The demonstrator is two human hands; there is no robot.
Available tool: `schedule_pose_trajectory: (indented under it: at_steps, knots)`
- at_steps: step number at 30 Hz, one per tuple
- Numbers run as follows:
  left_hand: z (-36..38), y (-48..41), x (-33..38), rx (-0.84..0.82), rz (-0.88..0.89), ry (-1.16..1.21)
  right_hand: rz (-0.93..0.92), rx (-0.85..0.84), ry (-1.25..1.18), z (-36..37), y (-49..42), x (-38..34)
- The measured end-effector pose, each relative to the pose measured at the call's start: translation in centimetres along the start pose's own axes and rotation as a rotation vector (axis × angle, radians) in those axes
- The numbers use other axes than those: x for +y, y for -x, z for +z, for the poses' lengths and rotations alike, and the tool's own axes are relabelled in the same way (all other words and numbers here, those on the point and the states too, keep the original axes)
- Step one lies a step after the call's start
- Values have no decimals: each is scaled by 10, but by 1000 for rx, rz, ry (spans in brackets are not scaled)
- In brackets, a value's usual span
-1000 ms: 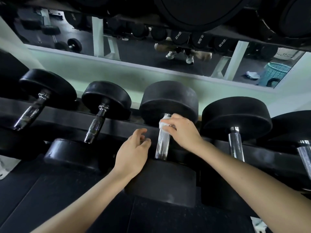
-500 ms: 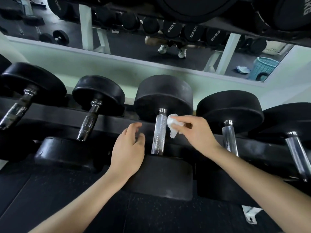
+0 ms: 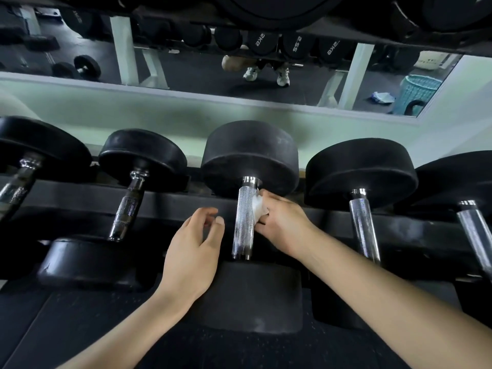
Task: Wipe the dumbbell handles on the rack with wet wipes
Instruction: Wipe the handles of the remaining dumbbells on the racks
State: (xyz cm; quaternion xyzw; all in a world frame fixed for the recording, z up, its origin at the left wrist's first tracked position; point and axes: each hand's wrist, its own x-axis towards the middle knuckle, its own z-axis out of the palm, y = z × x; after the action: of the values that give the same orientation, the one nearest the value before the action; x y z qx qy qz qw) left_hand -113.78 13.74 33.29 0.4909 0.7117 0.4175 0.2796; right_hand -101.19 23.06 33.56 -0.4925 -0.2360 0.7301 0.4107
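A row of black dumbbells lies on the dark rack (image 3: 186, 201). The middle dumbbell has a knurled chrome handle (image 3: 243, 222). My right hand (image 3: 285, 222) holds a crumpled white wet wipe (image 3: 258, 206) against the right side of that handle, near its upper end. My left hand (image 3: 194, 249) hovers just left of the handle with fingers loosely curled, holding nothing; whether it touches the rack is unclear.
Other chrome handles stand to the left (image 3: 127, 209) and right (image 3: 363, 225) of the middle one. A mirror (image 3: 202, 70) behind the rack reflects the gym floor, a teal basket (image 3: 418, 91) and a person's shoes. Heavy black weights hang overhead (image 3: 266, 6).
My right hand lifted the wipe off the top of the handle, moved to its right side, and now presses the wipe there. My left hand barely shifted.
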Motion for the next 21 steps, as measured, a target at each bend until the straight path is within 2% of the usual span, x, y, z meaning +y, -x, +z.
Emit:
schedule_pose_trajectory:
  at_steps: [3, 10, 13, 18, 21]
  knots:
    - [0, -1, 0, -2, -2, 8, -11, 45, 33, 3, -12, 5]
    - [0, -1, -1, -12, 28, 6, 25, -122, 264, -16, -3, 14]
    - [0, -1, 0, -22, 34, 8, -8, -133, 377, -11, -13, 2]
    - [-1, -1, 1, -32, 36, -12, -28, -158, 350, -14, -16, 4]
    - [-1, -1, 2, -31, 19, -19, 52, -233, 648, -25, -5, 18]
